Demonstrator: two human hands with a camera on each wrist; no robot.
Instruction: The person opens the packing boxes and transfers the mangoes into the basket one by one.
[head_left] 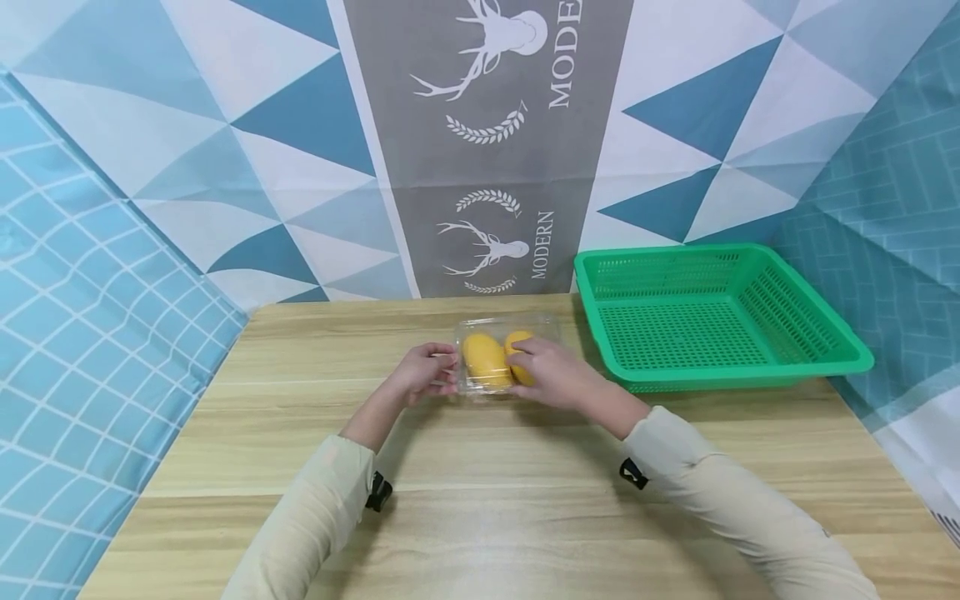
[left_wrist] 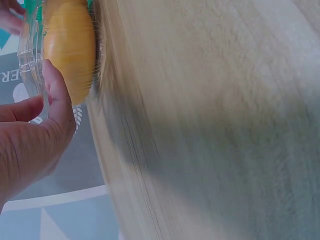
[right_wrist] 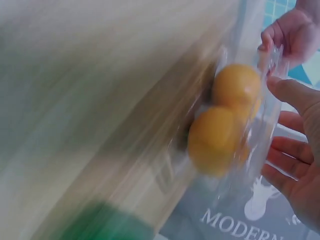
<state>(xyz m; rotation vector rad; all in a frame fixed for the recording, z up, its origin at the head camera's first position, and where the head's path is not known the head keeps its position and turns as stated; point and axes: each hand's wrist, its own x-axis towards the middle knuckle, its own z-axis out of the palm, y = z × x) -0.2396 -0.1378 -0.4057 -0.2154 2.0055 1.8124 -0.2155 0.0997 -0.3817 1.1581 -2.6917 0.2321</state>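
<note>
Far on wooden bench (head_left: 487,492), apparently adjusting a clear rectangular plastic box (head_left: 546,325) with pinching left hand (head_left: 429,372), unclenched right hand (head_left: 552,374); next, press evenly.

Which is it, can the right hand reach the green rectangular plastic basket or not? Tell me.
Probably yes: the right hand touches a clear plastic box, but nothing visible stands between that hand and the basket.
</note>
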